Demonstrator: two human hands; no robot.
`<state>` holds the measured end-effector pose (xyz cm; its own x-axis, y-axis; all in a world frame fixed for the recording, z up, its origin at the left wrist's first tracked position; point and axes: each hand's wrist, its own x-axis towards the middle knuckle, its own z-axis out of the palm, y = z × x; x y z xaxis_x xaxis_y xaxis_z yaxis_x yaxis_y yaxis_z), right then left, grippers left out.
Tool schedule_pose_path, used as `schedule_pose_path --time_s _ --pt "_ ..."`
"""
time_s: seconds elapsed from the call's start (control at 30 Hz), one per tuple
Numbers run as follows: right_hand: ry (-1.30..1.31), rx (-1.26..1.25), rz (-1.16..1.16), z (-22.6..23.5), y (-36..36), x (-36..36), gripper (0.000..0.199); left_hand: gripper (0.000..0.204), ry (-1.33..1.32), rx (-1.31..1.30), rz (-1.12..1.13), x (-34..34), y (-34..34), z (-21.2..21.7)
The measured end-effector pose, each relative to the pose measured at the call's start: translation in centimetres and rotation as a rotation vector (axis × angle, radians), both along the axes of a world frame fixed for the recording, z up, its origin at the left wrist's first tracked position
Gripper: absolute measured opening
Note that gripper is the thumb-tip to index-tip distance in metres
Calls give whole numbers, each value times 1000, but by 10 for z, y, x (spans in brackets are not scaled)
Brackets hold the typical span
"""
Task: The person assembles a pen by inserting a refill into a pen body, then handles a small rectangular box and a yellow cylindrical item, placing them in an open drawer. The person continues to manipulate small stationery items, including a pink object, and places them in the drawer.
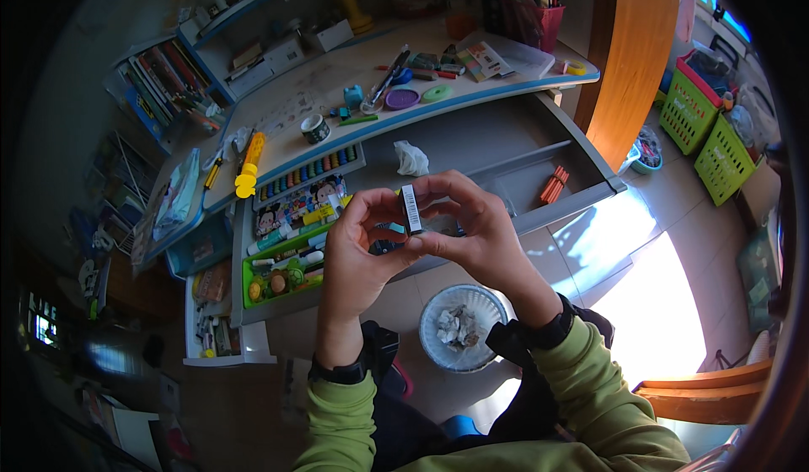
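I am pinching a small white stick (pixel 410 208) upright between my left hand (pixel 358 249) and right hand (pixel 472 236), both closed on it, above the open drawer (pixel 506 147). It looks unopened; the bin (pixel 459 327) below the drawer holds scraps.

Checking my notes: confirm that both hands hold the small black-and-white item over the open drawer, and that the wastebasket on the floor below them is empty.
Not quite. The head view shows both the left hand and right hand on the small black-and-white item over the open drawer, but the wastebasket is not empty: crumpled scraps lie in it.
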<state>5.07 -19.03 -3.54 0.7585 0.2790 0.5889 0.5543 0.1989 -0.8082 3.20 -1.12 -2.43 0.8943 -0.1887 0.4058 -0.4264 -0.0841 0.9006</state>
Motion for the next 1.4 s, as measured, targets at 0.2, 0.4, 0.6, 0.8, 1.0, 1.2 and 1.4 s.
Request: schedule_pose_path --time_s 0.2,0.4,0.6,0.8,1.0,1.2,1.4 --pt "110 2 87 -3 -4 4 53 47 26 -38 -57 4 -2 -1" --pt "293 90 291 -4 -13 9 44 49 -72 167 100 3 -3 -3" --pt "493 179 153 -9 -14 12 34 54 -81 287 153 -2 4 6" --pt "650 324 299 -15 -9 17 34 66 -331 233 153 3 -4 6" --pt "-164 -211 -68 -4 -9 9 60 55 -287 269 229 -1 2 7" --pt "-184 -394 -42 9 -16 6 64 54 -330 344 157 -2 4 8" --pt "-193 -420 -187 6 -14 3 60 55 -80 93 -10 1 -4 1"
